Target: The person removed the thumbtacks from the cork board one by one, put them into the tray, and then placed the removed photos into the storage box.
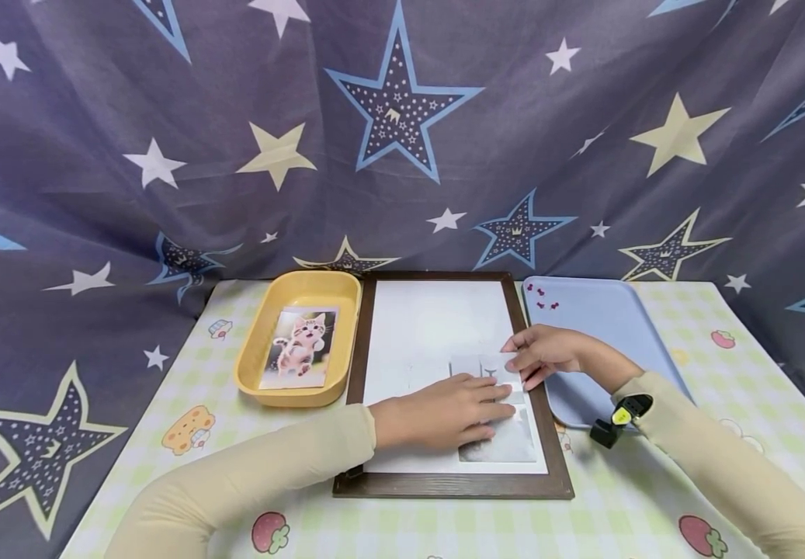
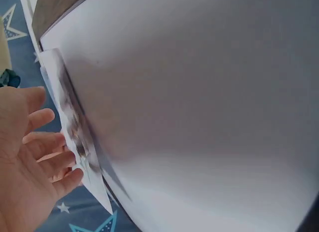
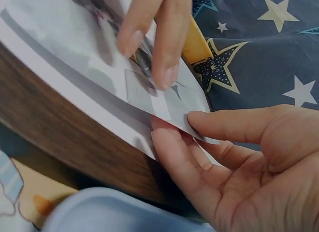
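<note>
A pale grey printed photo card [image 1: 503,446] lies over the lower right of a white board [image 1: 437,318] with a dark brown wooden frame [image 1: 454,487]. My left hand [image 1: 454,411] rests its straight, spread fingers on the card's face. With thumb and fingers my right hand [image 1: 549,353] pinches the card's upper right corner near the frame's right side. In the right wrist view that corner of the card [image 3: 60,47] is lifted off the board, thumb above and fingers beneath. Part of the card's picture is hidden under my left fingers.
Left of the board stands a yellow tray [image 1: 248,373] holding a kitten photo [image 1: 297,349]. A light blue tray [image 1: 605,334] lies to the right, with several red push pins [image 1: 540,304] in its upper left corner. A checked cloth [image 1: 346,532] covers the table.
</note>
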Demonstrator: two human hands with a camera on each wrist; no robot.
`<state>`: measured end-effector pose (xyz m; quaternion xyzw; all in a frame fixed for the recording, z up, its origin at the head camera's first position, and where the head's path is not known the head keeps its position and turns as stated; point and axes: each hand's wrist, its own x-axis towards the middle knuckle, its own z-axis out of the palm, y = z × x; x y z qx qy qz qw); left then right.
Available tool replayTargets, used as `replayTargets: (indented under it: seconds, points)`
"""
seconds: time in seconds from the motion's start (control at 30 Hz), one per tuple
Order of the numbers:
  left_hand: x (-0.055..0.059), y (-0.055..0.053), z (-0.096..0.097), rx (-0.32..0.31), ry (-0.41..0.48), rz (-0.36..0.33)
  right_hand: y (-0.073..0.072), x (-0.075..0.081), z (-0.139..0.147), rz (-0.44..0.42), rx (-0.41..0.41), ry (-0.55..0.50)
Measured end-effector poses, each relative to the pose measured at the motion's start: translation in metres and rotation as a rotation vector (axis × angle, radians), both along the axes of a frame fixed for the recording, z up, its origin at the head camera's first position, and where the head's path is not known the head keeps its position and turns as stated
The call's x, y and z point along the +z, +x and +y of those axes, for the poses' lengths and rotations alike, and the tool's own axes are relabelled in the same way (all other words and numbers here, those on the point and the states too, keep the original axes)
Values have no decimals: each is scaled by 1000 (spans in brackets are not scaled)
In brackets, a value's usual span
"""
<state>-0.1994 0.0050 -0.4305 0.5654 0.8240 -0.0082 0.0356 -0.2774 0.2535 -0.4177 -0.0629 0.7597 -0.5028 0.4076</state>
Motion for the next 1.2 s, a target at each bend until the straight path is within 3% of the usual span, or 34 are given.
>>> replayTargets:
  seconds: [0.37, 0.5, 0.6, 0.77, 0.97, 1.07, 1.2]
  points:
    - [16, -10, -13, -16, 224, 78, 0, 3, -2, -52, -27, -91]
    - [25, -13, -22, 19, 321, 93, -2, 2, 0, -69, -45, -141]
    - [34, -16, -29, 125, 380, 96, -3, 0, 1, -85, -51, -189]
    - [54, -26, -45, 381, 447, 93, -4, -1, 2, -94, -66, -269]
    - [71, -46, -78, 553, 553, 116, -4, 3, 1, -78, -104, -308]
    - [75, -56, -97, 645, 572, 70, -3, 6, -2, -88, -112, -329]
    - [78, -69, -124, 795, 530, -55, -4, 9, -6, -97, -115, -359]
